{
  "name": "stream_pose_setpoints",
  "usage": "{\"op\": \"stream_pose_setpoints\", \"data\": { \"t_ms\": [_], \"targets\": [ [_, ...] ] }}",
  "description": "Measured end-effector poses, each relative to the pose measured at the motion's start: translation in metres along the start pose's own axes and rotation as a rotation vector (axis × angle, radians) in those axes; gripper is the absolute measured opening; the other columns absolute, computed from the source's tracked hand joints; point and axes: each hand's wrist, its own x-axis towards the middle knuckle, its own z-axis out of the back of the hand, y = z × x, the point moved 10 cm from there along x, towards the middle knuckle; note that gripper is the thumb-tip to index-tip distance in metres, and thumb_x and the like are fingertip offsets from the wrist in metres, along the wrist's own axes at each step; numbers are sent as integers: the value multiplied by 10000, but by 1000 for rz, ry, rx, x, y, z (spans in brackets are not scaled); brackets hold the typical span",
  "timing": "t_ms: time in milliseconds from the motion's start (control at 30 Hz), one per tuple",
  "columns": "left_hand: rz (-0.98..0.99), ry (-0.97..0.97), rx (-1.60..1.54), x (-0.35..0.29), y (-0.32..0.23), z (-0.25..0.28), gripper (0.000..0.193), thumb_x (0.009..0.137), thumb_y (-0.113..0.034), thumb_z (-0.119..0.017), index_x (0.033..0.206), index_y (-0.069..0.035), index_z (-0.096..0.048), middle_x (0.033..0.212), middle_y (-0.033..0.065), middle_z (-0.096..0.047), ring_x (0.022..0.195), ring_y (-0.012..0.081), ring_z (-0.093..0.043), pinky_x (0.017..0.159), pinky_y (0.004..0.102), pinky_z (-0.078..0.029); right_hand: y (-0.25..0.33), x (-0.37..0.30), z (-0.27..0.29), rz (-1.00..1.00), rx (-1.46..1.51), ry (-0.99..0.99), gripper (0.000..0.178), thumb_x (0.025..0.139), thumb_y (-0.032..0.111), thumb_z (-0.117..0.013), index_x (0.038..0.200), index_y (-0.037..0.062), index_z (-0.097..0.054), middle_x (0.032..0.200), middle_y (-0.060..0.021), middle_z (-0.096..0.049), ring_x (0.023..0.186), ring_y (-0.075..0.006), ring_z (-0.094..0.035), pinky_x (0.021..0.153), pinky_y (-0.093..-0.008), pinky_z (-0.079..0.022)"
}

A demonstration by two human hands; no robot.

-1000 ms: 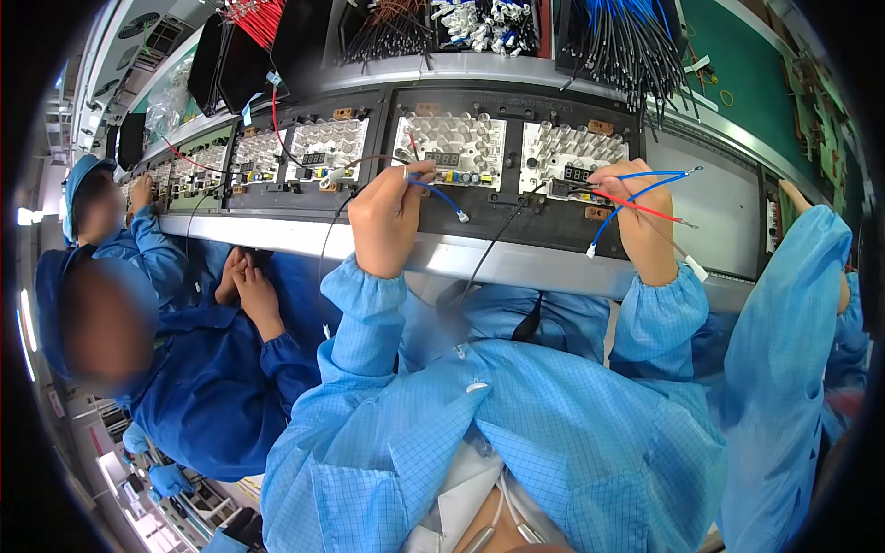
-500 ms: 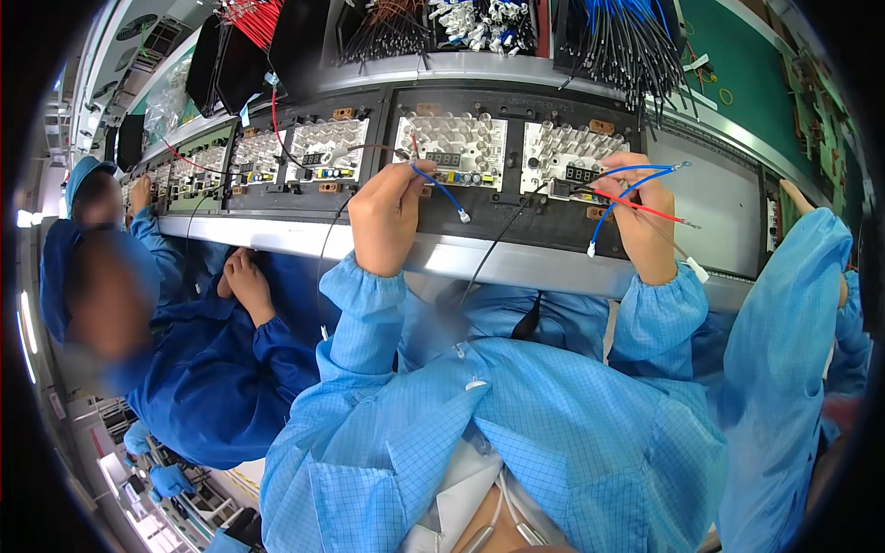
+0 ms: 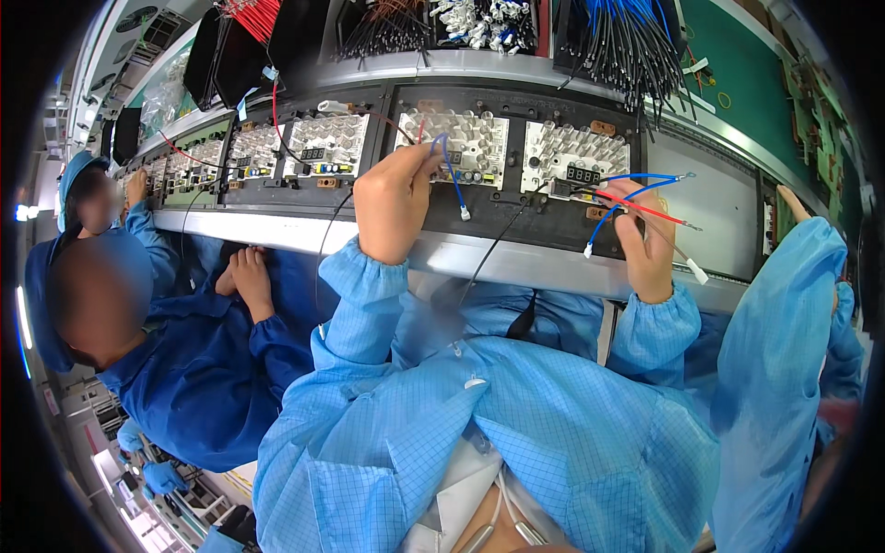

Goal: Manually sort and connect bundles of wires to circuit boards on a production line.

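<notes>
My left hand point(image 3: 395, 205) pinches a short blue wire point(image 3: 451, 172) over a white circuit board point(image 3: 479, 152) with a digit display and clear round parts. The wire's white-tipped end hangs down over the board's lower edge. My right hand point(image 3: 648, 244) is beside the lower right of another board point(image 3: 562, 147), its thumb and fingers apart. Blue wires point(image 3: 636, 177), a red wire point(image 3: 659, 214) and a brown wire point(image 3: 680, 251) stretch from that board across the right fingers. Part of those fingers is hidden behind the wires. A black wire point(image 3: 498, 241) hangs over the front rail.
Bins of blue-black wires point(image 3: 618, 55), white connectors point(image 3: 479, 26) and red wires point(image 3: 249, 20) line the back. More boards point(image 3: 323, 146) sit in the black fixture to the left. A person in dark blue point(image 3: 194, 369) sits at left; a light-blue sleeve point(image 3: 784, 304) reaches in from the right.
My left hand has shifted slightly right and up with the blue wire. My right hand has drawn down a little, its fingers spreading, while the wires there stay nearly in place.
</notes>
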Motion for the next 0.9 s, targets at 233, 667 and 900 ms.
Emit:
{"op": "stream_pose_setpoints", "data": {
  "t_ms": [233, 667, 900],
  "targets": [
    [64, 35, -15, -1, 20, -3, 99, 764, -45, -655, 858, -17, -643, 773, 143, -632, 658, 302, -617, 561, 336, -479, 0, 0, -24, 113, -356, 32, 359, 780, 14, -610, 1133, -29, -565, 852, -68, -615, 707, -121, -515, 622, -245, -388],
    [2, -22, 26, 26, 46, -14, 76, 791, -71, -629, 847, -20, -636, 725, 148, -599, 624, 327, -581, 539, 374, -451, -21, 40, -45, 144, -495, 135, 329, 863, 18, -492, 1185, -9, -550, 860, -142, -511, 748, -263, -477, 713, -312, -394],
    [38, 40, 66, 29, 54, -27, 76, 803, -80, -614, 851, -26, -638, 729, 151, -604, 635, 334, -583, 548, 383, -453, -48, 48, -39, 59, -535, 179, 334, 862, -4, -484, 1191, -19, -539, 964, -150, -570, 816, -264, -515, 770, -307, -412]
  ]
}}
